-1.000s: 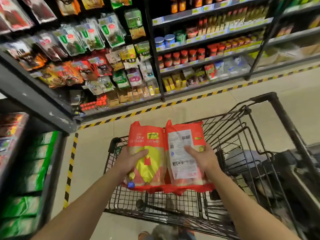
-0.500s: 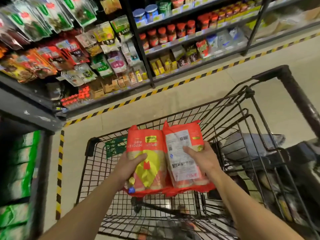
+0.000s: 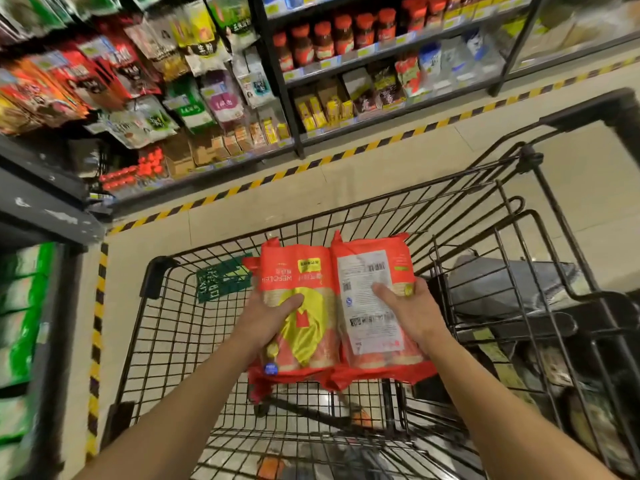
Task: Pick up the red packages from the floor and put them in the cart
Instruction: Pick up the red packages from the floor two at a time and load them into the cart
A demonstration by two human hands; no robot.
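Not much I can actually read here. The left red package [image 3: 298, 306], the one my left hand [image 3: 265, 318] is gripping, has "WEFOLEH" or something close printed upside down in white, just above my thumb; there's a yellow tag next to it but that text is too small. The right red package [image 3: 372, 299], under my right hand [image 3: 414, 315], shows a white label [image 3: 367, 292] with a barcode and QR codes, fine print unreadable. Left of my left hand, a green sign [image 3: 221, 280] on the cart [image 3: 166, 327] reads roughly "EXIT", seen sideways. Far above my hands, one hanging pouch [image 3: 211, 50] says "生粉". Shelf price tags are blurred.
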